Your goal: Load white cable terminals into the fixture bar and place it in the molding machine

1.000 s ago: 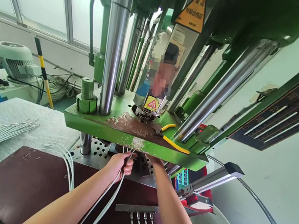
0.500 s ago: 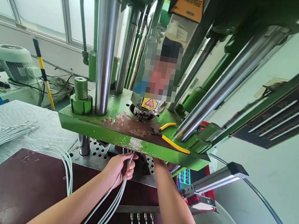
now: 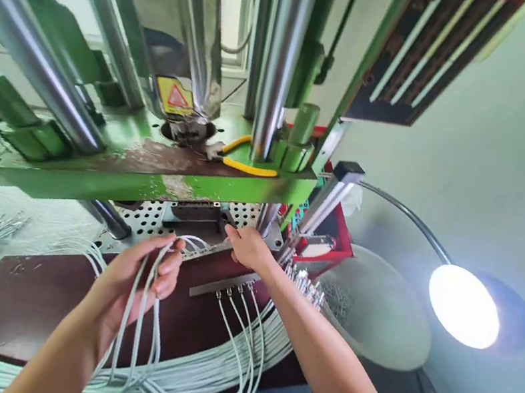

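My left hand (image 3: 139, 280) is closed around several white cables (image 3: 138, 330), which hang from it in loops and also run to a narrow metal bar (image 3: 204, 253). My right hand (image 3: 250, 248) is at the bar's right end, fingers closed on it, though the fingertips' contact is partly hidden. Behind the hands lies a perforated metal plate (image 3: 150, 214) with a dark block (image 3: 195, 215) on it. In front, a second metal bar (image 3: 208, 287) lies on the brown board (image 3: 37, 292), with several cable ends set in it.
The green press (image 3: 224, 183) stands over the plate, with yellow-handled pliers (image 3: 250, 168) on its ledge. A large bundle of white cables (image 3: 205, 376) curves across the front. To the right are a red bin (image 3: 335, 243), a lit lamp (image 3: 464, 306) and a pale round container (image 3: 379, 312).
The view has turned right. Both hands have come out from under the press ledge. My left hand still holds the cables, and the narrow bar now shows beside my right hand.
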